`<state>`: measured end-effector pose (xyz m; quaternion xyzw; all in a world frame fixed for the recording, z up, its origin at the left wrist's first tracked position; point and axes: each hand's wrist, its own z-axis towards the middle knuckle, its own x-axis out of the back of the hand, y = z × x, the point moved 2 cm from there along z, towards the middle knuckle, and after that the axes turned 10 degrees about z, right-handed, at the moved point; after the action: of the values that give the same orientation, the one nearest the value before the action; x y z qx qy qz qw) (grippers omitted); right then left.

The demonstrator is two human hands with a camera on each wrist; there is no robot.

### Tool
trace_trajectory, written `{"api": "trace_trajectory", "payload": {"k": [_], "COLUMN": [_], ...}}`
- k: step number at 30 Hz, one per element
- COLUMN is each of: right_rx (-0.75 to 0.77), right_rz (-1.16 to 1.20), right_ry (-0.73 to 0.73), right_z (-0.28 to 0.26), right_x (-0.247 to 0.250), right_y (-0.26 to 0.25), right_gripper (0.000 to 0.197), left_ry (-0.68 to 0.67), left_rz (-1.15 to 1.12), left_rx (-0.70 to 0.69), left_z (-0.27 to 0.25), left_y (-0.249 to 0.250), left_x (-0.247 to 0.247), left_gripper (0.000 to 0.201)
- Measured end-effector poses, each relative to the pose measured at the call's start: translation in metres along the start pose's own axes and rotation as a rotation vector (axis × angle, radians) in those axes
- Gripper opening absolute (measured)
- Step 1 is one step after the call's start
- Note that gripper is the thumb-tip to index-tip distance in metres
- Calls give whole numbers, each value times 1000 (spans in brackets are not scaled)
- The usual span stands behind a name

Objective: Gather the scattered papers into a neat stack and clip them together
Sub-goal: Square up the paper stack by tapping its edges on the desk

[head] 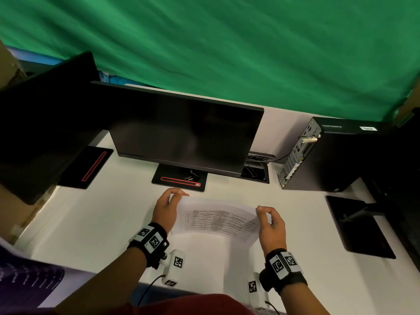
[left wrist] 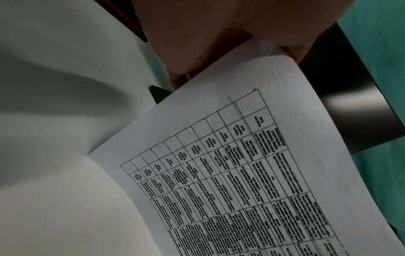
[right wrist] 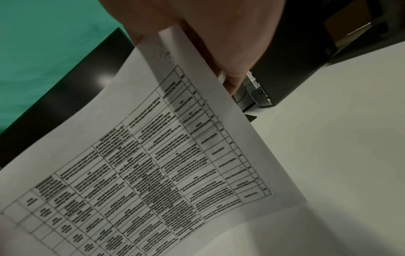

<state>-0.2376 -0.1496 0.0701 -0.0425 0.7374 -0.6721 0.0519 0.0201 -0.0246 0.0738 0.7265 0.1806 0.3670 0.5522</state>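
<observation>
A stack of white papers (head: 218, 220) with a printed table on the top sheet stands on its lower edge on the white desk (head: 95, 219), held between both hands. My left hand (head: 169, 202) grips the stack's left edge, fingers curled round it (left wrist: 219, 52). My right hand (head: 269, 220) grips the right edge, thumb in front and fingers behind (right wrist: 219, 43). The sheets (left wrist: 241, 173) (right wrist: 153, 164) bow slightly toward me. A black binder clip (head: 192, 176) lies on the middle monitor's base, beyond the left hand.
A black monitor (head: 186, 133) stands right behind the papers, a second monitor (head: 45, 123) at the left. A black computer tower (head: 322, 155) sits at the right, a dark stand base (head: 361, 226) beside it. Green cloth (head: 227, 42) hangs behind.
</observation>
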Motion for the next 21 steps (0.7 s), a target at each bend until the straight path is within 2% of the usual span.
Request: {"api": "trace_trajectory", "payload": {"k": [3,5,7,9,12,14,17,20,21], "right_rx": [25,53,104,272,674,781,814,706,673], "right_rz": [34,38,-39,-218,-590,-818,-1033,-1301,-1325], "right_ry": [-18,-46,-70,-108,-273,-384,-509,-715,-739], "right_z": [-1,-4,-7,-11,-22,-36,-55,-50,-47], "right_x": [0,1,3,-1,-32,-65,-105,-118,-120], "right_y": [-2,-10,-18,-33,-67,-84,-78,-40,-35], "right_gripper": [11,4,9,20,48,67,83,84,83], "left_ry": [-80,-202,-269,-231,-199,-197,-215,-235,-241], "left_rz": [-68,-132,-53,101,166,153,143,214,239], "left_rx": [-30,-85,-101,-83,-104,-99,-110,-127,-128], "left_z": [-3,-3,-2,-1,-1,1,2,5,5], "left_y": [-2,-7,-13,-18,-19,-19,-17,-19,-20], "left_x": [3,9,14,16,15,14,15,15,15], "left_gripper": [22,37,40,24,12,12,12,16,19]}}
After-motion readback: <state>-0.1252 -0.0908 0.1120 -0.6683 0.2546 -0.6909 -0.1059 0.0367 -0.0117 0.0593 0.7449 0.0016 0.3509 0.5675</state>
